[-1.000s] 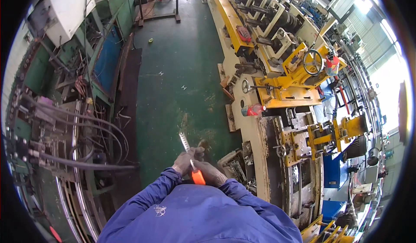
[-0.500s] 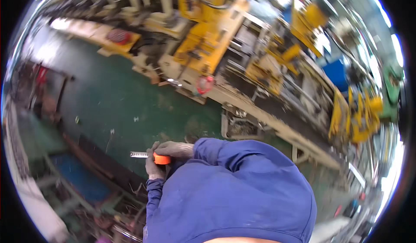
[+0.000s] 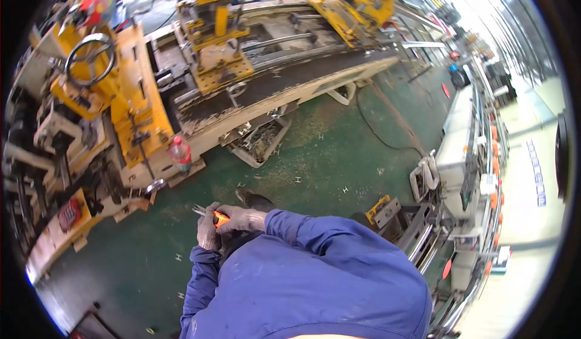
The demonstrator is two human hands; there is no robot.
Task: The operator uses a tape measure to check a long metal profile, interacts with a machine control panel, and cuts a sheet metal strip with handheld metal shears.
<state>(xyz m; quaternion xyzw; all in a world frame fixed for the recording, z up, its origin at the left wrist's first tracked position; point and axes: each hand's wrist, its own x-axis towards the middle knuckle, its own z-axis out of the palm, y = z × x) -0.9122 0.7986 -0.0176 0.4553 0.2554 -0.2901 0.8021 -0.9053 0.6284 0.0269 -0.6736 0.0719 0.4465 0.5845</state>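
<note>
Both my hands are gloved in grey and close together in front of my body. Between them is an orange tape measure. My left hand is closed around its left side. From the right, my right hand reaches over, its fingers closed on the case. A short metallic end, apparently the blade, sticks out past my left hand. The fingers hide much of the case. My dark shoe shows on the green floor just beyond my hands.
A long machine bed with yellow fixtures and a handwheel runs across the far side. A red-capped bottle stands at its edge. A scrap-filled tray lies below. Rails and a cable are at right.
My view has swung right, bringing the right-hand aisle and rails into sight. Less of the tape blade shows now. Both hands stay on the tape measure.
</note>
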